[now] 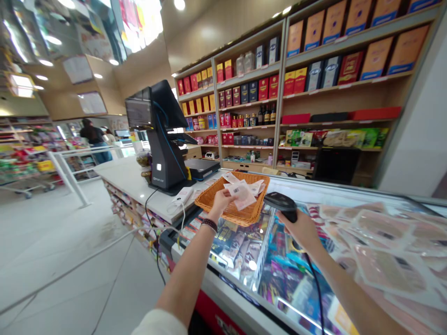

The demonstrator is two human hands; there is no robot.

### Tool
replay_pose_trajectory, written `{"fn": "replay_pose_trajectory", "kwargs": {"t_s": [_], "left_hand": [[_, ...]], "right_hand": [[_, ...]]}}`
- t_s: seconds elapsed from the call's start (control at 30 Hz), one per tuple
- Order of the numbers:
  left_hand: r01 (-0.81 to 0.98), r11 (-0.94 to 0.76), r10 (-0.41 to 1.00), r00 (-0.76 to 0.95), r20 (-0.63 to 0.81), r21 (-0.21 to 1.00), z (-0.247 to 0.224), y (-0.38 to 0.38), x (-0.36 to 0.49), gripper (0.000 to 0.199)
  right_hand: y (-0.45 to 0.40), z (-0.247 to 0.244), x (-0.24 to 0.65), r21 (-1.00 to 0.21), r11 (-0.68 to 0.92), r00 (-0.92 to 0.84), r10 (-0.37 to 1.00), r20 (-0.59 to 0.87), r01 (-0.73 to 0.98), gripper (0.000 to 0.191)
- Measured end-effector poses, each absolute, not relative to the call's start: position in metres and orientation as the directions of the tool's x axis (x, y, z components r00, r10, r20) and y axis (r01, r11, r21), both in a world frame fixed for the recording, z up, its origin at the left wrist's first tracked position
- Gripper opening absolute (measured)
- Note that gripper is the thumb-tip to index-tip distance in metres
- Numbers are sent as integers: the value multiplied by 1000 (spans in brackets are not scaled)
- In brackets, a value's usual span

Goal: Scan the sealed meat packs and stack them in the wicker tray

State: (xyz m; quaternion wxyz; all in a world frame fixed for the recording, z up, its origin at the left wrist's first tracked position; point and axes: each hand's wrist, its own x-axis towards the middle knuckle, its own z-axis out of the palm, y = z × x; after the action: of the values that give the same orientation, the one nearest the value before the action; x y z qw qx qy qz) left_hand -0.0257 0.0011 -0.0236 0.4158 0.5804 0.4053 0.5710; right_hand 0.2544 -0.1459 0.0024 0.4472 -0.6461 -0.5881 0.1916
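Note:
My left hand (223, 201), with a beaded bracelet at the wrist, pinches the edge of a small clear packet (243, 194) with a printed label. It holds the packet over an orange wicker basket (234, 217), where a few similar packets lie. In my right hand (303, 230) is a black barcode scanner (282, 204), its head turned toward the packet and its cord hanging down. The basket rests on the glass top of a chest freezer (240, 274) full of wrapped goods. To the right, many flat clear packets with labels (391, 251) lie spread on the glass.
A black checkout terminal (167, 153) stands on the white counter (118, 170), beside a dark flat device (201, 168). A white box with a cable (183, 194) lies close to the basket. Shelves of boxed goods (249, 90) line the back. Cables cross the left side; a person (92, 135) stands far off.

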Motion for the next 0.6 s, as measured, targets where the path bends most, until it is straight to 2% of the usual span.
{"fn": "replay_pose_trajectory", "kwargs": {"t_s": [0.23, 0.4, 0.6], "left_hand": [[-23, -257, 960, 114, 257, 966, -21, -3, -24, 64], [-34, -261, 946, 189, 263, 965, -22, -1, -25, 74], [-29, -285, 935, 211, 285, 958, -25, 0, -25, 72]], "right_hand": [[-144, -8, 244, -818, 186, 170, 930, 325, 544, 35], [-146, -7, 241, -823, 203, 154, 932, 329, 531, 34], [-147, -6, 241, -810, 215, 135, 931, 338, 545, 36]]}}
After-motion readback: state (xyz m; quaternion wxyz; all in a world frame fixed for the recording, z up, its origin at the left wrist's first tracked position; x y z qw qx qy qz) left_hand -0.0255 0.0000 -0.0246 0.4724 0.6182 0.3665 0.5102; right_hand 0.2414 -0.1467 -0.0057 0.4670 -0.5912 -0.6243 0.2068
